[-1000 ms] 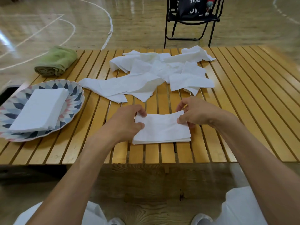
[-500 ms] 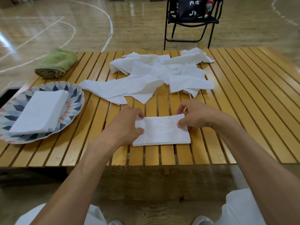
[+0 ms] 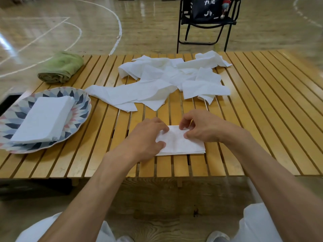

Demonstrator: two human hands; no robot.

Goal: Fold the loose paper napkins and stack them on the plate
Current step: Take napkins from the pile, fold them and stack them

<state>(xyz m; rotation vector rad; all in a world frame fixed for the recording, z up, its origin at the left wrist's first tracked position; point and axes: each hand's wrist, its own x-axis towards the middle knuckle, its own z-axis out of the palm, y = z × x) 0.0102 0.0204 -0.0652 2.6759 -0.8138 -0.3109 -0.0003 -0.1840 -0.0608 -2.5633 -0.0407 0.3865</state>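
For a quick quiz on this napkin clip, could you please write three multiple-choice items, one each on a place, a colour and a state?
1. Where is the plate?
A. the table's left side
B. the table's right side
C. on the chair

2. What colour is the rolled towel?
A. red
B. green
C. black

3. What state is the napkin under the hands in?
A. crumpled into a ball
B. folded flat
C. torn in strips

Answers:
1 A, it sits at the left edge of the table.
2 B, the roll is plainly green.
3 B, the left hand and right hand press a flat, layered rectangle.
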